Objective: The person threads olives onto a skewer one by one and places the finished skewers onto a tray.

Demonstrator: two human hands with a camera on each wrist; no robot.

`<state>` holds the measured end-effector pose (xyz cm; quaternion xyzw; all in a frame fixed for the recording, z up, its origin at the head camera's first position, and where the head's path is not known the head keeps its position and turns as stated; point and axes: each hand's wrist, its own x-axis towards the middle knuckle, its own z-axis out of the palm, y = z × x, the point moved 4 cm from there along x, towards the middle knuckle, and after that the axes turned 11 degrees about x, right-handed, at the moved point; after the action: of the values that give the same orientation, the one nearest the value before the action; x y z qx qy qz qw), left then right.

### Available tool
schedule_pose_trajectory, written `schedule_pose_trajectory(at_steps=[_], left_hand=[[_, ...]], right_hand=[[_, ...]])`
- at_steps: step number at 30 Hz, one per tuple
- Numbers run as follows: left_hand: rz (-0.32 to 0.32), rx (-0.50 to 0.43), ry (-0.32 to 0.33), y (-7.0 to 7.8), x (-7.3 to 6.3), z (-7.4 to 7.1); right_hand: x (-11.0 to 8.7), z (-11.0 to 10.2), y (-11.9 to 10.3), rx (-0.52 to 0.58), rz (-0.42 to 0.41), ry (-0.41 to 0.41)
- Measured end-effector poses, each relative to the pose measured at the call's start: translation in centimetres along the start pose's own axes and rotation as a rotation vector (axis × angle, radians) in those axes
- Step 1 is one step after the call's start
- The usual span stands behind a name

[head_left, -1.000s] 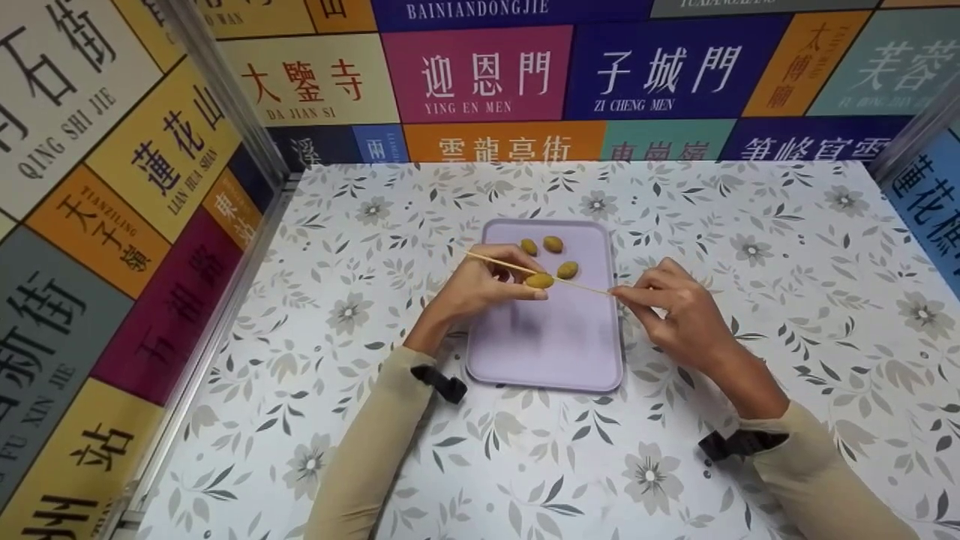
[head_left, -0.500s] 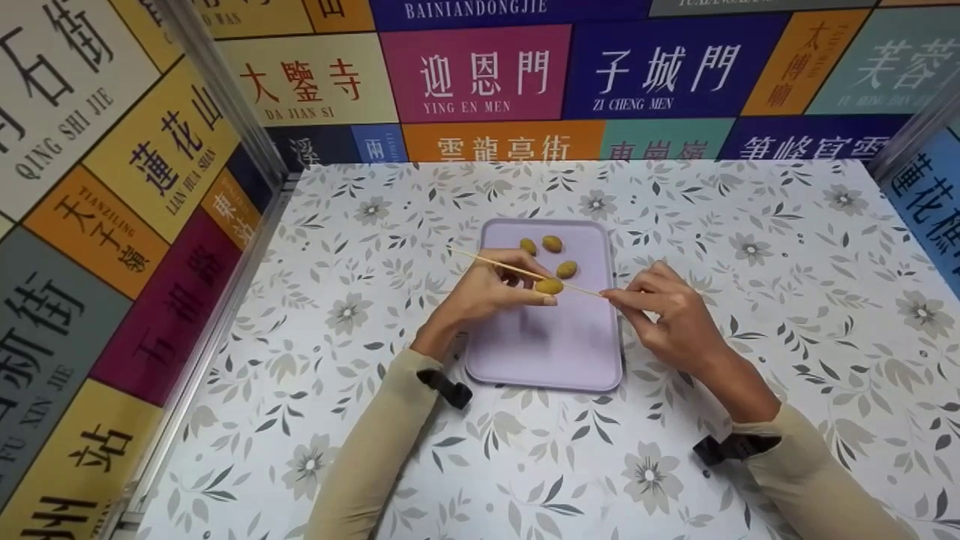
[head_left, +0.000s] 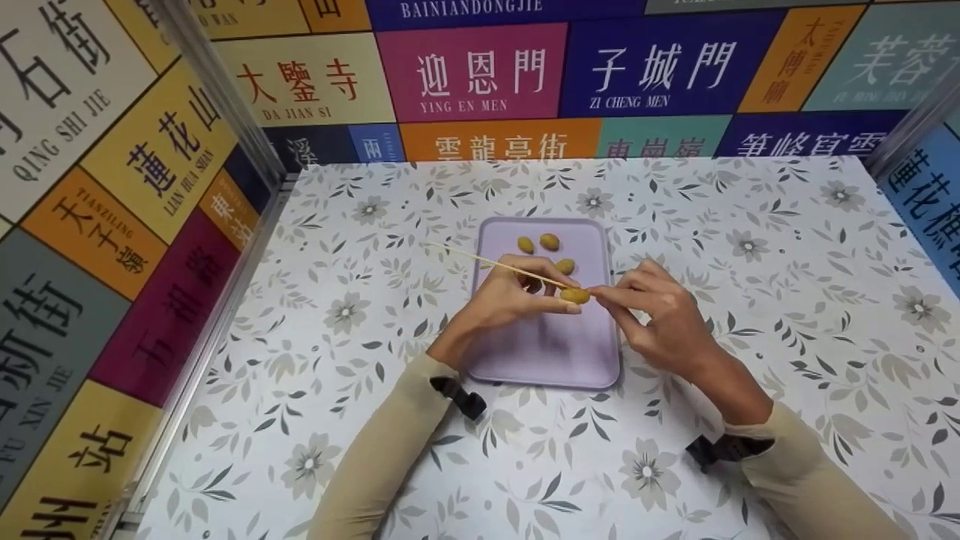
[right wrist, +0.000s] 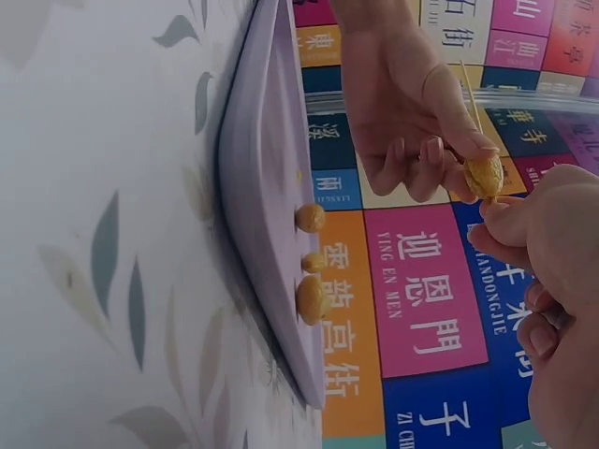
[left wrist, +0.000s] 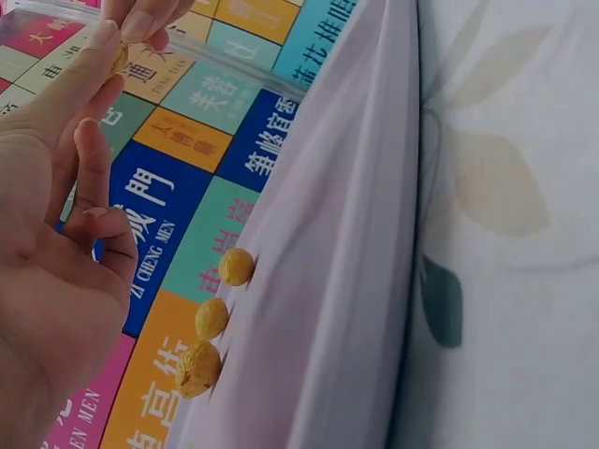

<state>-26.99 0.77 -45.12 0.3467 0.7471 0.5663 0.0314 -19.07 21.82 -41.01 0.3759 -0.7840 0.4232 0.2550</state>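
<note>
My left hand (head_left: 506,301) pinches a yellow-green, olive-like fruit (head_left: 575,295) between thumb and fingertips, above the lilac tray (head_left: 544,364). A thin wooden skewer (head_left: 480,259) slants from this fruit back over the left hand. In the right wrist view the skewer (right wrist: 471,98) meets the held fruit (right wrist: 485,177) at one end, and a short bit shows at the other; whether it pierces the fruit is hard to tell. My right hand (head_left: 660,315) pinches the skewer's near end, its fingertips right beside the fruit.
Several more such fruits lie at the tray's far end, among them one fruit (head_left: 549,241) near the back rim. A floral-patterned cloth (head_left: 360,420) covers the table. Panels with printed characters (head_left: 472,75) stand behind and to the left.
The left hand and its fruit have moved right while the right hand has come left, so the gap between them has closed. More of the skewer now sticks out past the left hand.
</note>
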Motion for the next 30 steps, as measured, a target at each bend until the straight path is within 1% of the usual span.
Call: schedule_pose_trajectory(at_steps=[2,7,14,20,23,26,30], left_hand=[[-0.020,0.002,0.016,-0.06,-0.08,-0.07],[-0.055,-0.026,0.047,-0.17,-0.07,0.01],[-0.072,-0.127,0.088,-0.35,0.01,0.29],[-0.083,-0.143,0.110,-0.57,-0.01,0.37],[-0.092,-0.153,0.107,-0.50,-0.04,0.45],[-0.099,-0.156,0.103,-0.34,-0.01,0.61],[-0.099,-0.084,0.113,-0.11,0.09,0.70]], right_hand=[[0.14,-0.06,-0.10,0.006,0.006,0.001],[0.26,-0.12,-0.10,0.031,0.030,0.006],[0.38,-0.35,-0.15,0.078,0.011,0.049],[0.31,-0.41,0.20,0.063,0.022,0.033],[0.24,-0.42,0.38,0.031,0.028,0.030],[0.14,-0.41,0.42,-0.026,0.006,0.038],[-0.01,-0.35,0.53,-0.099,-0.006,0.039]])
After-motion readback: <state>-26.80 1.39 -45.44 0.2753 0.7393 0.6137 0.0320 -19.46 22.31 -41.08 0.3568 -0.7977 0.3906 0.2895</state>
